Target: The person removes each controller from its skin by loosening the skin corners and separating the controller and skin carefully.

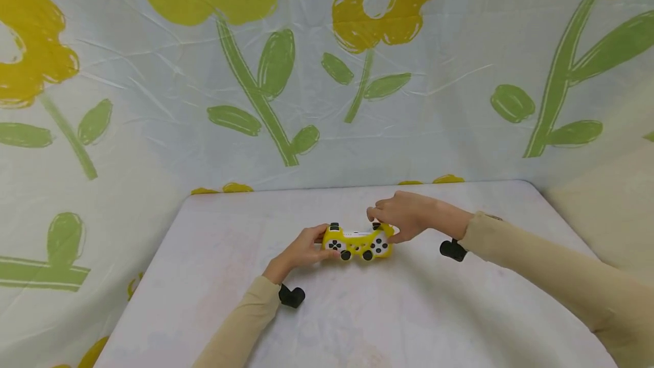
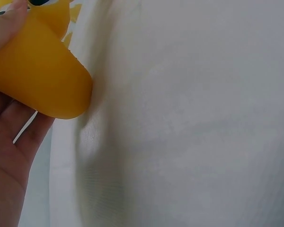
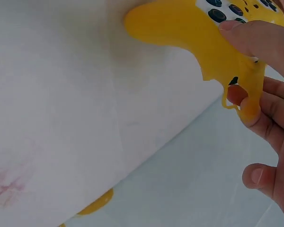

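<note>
Both beige sleeves are reaching in as I am watching. My left hand and right hand are curling around opposite ends of a yellow game controller, its long axis lying left-right, buttons facing me, mid-table.

we see bare table all around the controller; only the flowered sheet walls in the back and sides.

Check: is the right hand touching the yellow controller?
Touching. The right wrist view shows the right hand with thumb laid across the face of the yellow controller and fingers curled behind its edge.
</note>
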Available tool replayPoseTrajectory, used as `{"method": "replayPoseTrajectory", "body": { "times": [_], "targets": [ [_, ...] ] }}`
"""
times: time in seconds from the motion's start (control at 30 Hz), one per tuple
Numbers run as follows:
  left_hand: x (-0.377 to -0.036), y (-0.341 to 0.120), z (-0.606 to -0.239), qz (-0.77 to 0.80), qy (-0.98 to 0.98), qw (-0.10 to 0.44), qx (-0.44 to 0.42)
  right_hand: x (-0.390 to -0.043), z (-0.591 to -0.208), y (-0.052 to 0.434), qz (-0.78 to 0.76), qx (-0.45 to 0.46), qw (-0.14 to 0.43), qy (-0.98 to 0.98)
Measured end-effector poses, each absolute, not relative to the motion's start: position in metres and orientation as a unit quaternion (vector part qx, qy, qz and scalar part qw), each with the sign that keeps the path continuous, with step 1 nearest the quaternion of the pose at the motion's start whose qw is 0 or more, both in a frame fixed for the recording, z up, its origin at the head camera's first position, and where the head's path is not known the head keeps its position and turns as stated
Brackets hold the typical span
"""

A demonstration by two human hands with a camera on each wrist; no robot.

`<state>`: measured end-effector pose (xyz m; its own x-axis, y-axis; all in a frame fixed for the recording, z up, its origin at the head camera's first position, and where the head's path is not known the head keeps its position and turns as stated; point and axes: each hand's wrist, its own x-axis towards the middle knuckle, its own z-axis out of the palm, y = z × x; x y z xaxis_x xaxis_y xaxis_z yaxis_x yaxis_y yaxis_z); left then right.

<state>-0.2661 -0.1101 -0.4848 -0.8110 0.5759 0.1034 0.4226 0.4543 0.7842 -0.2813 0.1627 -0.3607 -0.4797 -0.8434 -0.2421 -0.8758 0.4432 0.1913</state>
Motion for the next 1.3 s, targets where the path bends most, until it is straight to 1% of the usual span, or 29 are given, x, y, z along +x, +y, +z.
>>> {"method": "replayPoseTrajectory", "body": {
  "times": [0.1,0.17,0.33,0.6,0.87,1.07,1.3],
  "targets": [
    [-0.265,-0.110,-0.485,0.435,0.848,0.089,0.290,-0.280,-0.361,0.167,0.091,-0.487,0.075,0.865],
    [-0.264,-0.110,-0.485,0.436,0.847,0.088,0.290,-0.278,-0.361,0.169,0.069,-0.485,0.074,0.869],
    [-0.264,-0.109,-0.487,0.437,0.847,0.091,0.288,-0.275,-0.363,0.174,0.057,-0.488,0.056,0.869],
    [-0.261,-0.109,-0.487,0.447,0.841,0.089,0.291,-0.271,-0.371,0.182,0.017,-0.515,0.007,0.857],
    [-0.259,-0.108,-0.488,0.443,0.846,0.087,0.283,-0.270,-0.378,0.187,-0.011,-0.535,-0.006,0.845],
    [-0.256,-0.107,-0.488,0.438,0.849,0.082,0.284,-0.268,-0.384,0.194,-0.010,-0.577,-0.050,0.815],
    [-0.255,-0.104,-0.488,0.430,0.856,0.070,0.278,-0.264,-0.392,0.199,-0.020,-0.585,-0.061,0.809]
  ]
}}
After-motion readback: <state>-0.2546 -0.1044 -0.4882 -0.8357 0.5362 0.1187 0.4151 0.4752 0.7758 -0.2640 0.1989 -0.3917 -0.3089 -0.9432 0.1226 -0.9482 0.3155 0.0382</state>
